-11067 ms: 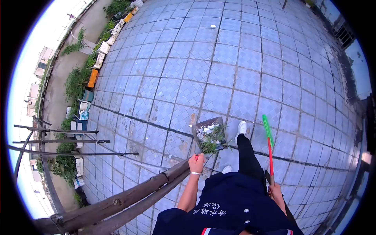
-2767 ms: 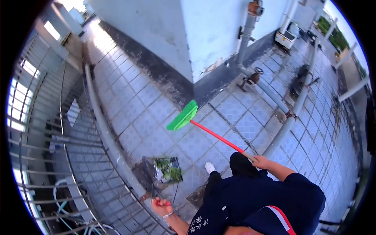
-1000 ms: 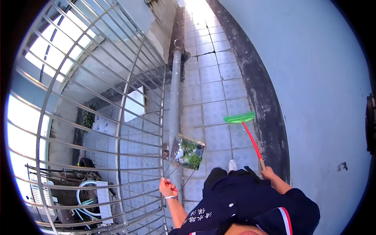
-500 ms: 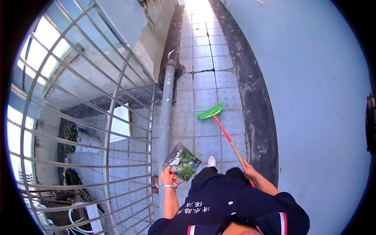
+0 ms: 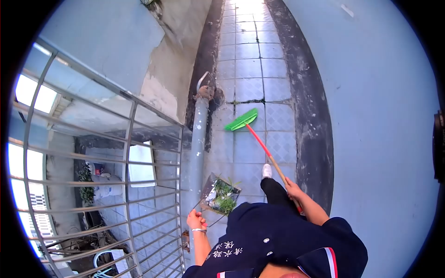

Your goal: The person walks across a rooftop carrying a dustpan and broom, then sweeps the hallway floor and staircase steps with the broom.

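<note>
My right hand [image 5: 292, 190] is closed round the wooden and red handle of a broom [image 5: 264, 147]. The green broom head rests on the tiles ahead of me, angled to the left. Low on the left, my left hand [image 5: 196, 219] is closed on the thin wire-like handle of a dark dustpan [image 5: 210, 182]. Pulled-up green weeds [image 5: 225, 202] and some pale scraps lie in the dustpan, which is beside the grey pipe. The fingers of my left hand partly hide the handle.
A grey pipe [image 5: 199, 134] runs along the walkway's left side, beside a metal railing [image 5: 130, 125]. A blue wall [image 5: 380, 129] bounds the right. The tiled path [image 5: 248, 88] stretches ahead, with weeds in a cross joint. My white shoe [image 5: 266, 170] is on the tiles.
My view has moved forward along the path. The broom head has shifted slightly left and turned. My shoe has stepped ahead, and my left hand sits a little lower with the dustpan.
</note>
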`<state>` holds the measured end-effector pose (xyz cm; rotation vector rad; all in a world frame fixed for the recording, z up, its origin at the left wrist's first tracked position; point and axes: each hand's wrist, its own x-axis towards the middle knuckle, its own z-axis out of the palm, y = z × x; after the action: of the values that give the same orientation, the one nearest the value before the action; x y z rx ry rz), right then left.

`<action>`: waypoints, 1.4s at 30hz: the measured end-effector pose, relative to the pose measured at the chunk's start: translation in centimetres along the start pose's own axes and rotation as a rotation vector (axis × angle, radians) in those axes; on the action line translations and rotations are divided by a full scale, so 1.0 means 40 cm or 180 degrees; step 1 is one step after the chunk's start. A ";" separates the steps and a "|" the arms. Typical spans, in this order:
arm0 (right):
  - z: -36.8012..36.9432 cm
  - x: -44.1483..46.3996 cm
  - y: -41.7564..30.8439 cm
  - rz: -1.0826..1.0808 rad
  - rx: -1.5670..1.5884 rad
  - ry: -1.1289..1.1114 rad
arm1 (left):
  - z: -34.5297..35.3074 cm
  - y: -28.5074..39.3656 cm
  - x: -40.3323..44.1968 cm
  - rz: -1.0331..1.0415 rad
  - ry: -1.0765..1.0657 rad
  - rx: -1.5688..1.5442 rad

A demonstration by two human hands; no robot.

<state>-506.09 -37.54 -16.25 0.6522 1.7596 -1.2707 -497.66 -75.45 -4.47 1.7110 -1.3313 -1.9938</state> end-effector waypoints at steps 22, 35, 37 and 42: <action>-0.589 0.379 -0.521 -0.0899 -0.1211 0.0208 | 0.842 0.206 0.139 -0.0124 0.0744 0.0178; -0.947 0.807 -1.278 -0.1079 -0.1746 -0.0533 | 1.188 0.157 0.075 0.0120 0.1534 -0.0387; -1.015 0.833 -1.325 -0.1262 -0.1996 -0.0727 | 1.276 0.147 0.062 -0.0118 0.1695 -0.0481; -0.935 0.980 -1.487 -0.1473 -0.2550 -0.1212 | 1.461 0.077 0.025 0.0042 0.2029 -0.0748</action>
<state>-585.67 -25.78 -15.99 -0.4444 1.9271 -0.7712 -549.86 -49.09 -7.21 1.9644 -0.8465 -1.3395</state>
